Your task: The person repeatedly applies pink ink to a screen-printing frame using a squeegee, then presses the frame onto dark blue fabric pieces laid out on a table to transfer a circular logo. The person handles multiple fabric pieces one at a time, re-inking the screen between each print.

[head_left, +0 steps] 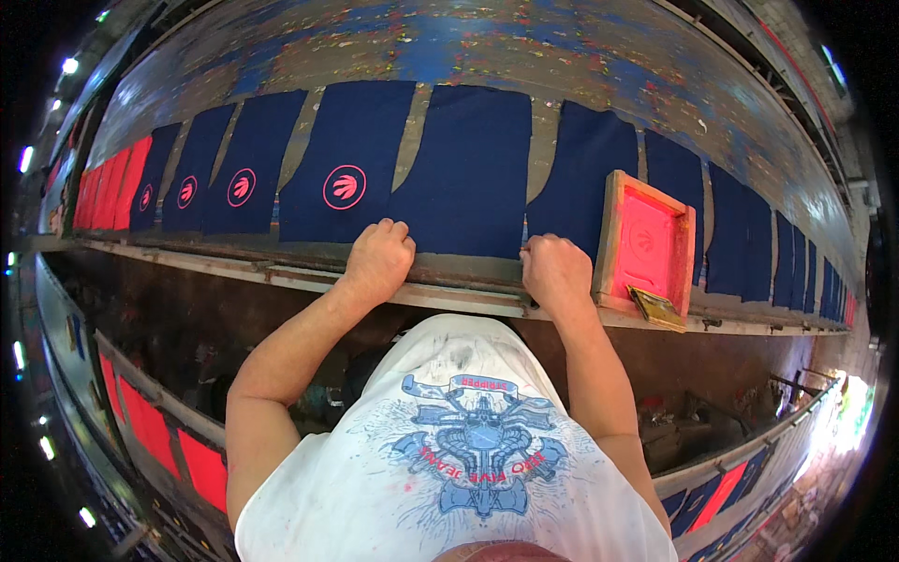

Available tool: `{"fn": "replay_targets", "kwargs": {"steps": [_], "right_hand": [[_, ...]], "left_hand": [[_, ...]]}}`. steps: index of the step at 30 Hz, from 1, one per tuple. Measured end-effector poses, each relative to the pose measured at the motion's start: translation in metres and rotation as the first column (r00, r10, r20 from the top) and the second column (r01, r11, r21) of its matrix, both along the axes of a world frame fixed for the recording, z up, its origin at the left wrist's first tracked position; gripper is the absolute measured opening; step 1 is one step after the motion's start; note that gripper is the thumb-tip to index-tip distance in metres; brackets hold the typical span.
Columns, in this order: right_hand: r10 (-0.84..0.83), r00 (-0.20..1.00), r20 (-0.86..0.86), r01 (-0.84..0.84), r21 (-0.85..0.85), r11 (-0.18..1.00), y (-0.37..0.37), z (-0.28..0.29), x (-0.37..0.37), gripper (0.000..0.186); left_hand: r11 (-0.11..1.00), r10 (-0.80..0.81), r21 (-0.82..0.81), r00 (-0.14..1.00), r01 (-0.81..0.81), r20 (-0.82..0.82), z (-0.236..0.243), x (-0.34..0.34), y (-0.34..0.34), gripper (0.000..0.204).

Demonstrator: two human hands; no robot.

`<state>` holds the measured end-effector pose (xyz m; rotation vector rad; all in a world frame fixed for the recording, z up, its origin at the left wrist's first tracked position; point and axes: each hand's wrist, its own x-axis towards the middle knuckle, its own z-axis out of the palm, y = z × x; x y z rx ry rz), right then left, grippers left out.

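Note:
A plain navy cut fabric piece [468, 178] lies flat on the long table in front of me. My left hand [382, 255] is closed at its lower left corner, the fingers curled in a pinch on the edge. At the lower right corner my right hand [557, 270] is closed the same way; the fingertips are partly hidden. Just left lies a navy piece [351, 122] with a pink round print [345, 187]. A wooden-framed printing screen [611, 239], pink inside, rests to the right of my right hand over other navy pieces. A squeegee [657, 309] lies at its near end.
More printed navy pieces [262, 140] and red pieces [117, 187] run leftward along the table; plain navy pieces [740, 234] continue rightward. The table's rail edge [449, 295] passes before my body. Behind me, further tables carry red fabric pieces [150, 426].

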<state>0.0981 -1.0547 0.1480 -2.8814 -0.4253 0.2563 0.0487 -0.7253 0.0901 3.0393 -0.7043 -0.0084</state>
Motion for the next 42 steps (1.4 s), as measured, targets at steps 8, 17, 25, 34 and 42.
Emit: {"fn": "replay_targets", "kwargs": {"steps": [8, 17, 25, 34, 42], "right_hand": [[-0.183, 0.975, -0.125, 0.147, -0.250, 0.957, 0.040, -0.012, 0.028, 0.034], [-0.331, 0.931, -0.152, 0.298, -0.204, 0.932, 0.049, -0.033, 0.024, 0.030], [-0.433, 0.869, -0.240, 0.431, -0.063, 0.900, 0.045, -0.037, 0.026, 0.028], [-0.359, 0.924, -0.131, 0.297, 0.838, 0.458, 0.044, 0.060, 0.158, 0.023], [-0.276, 0.949, -0.152, 0.233, 0.929, 0.288, 0.060, 0.083, 0.145, 0.016]], "left_hand": [[0.917, 0.090, -0.386, 0.995, -0.103, -0.051, 0.002, 0.028, 0.012, 0.010], [0.689, -0.004, -0.717, 0.989, -0.105, -0.148, 0.001, 0.049, 0.037, 0.034], [0.618, 0.046, -0.754, 0.967, -0.224, -0.250, -0.009, 0.066, 0.038, 0.025], [0.060, 0.179, -0.991, 0.978, -0.120, -0.108, 0.082, 0.195, 0.060, 0.025], [0.224, 0.310, -0.970, 0.936, 0.098, 0.166, 0.109, 0.162, 0.077, 0.033]]}}
